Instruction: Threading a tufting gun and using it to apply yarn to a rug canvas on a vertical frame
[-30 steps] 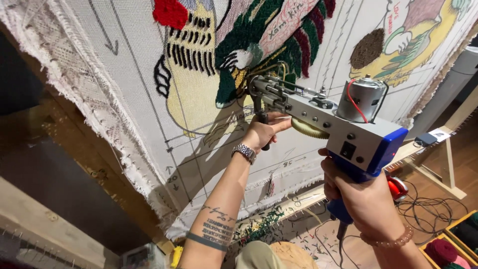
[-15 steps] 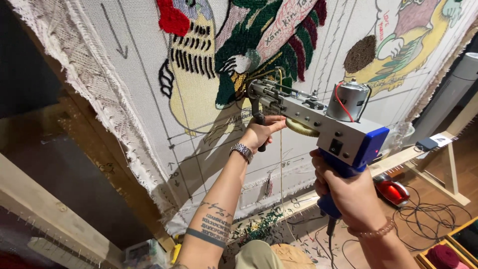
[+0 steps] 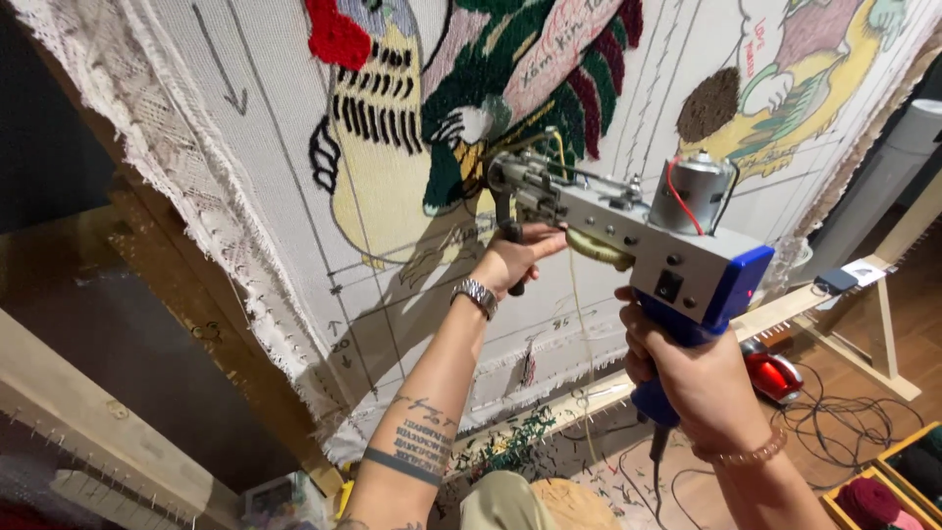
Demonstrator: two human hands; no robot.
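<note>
A grey and blue tufting gun with a silver motor on top points its needle at a white backing cloth stretched on a wooden frame. My right hand is closed around the gun's blue rear handle. My left hand grips the black front handle under the barrel, close to the cloth. The cloth carries tufted patches in green, yellow, red, pink and black around the needle. A thin yellow yarn hangs down from the gun.
The wooden frame beam runs along the left edge of the cloth. On the floor lie yarn scraps, black cables, a red object and crates with yarn balls at the lower right.
The view has shifted slightly and the gun with both hands sits a little lower and further right against the cloth. Both grips are unchanged.
</note>
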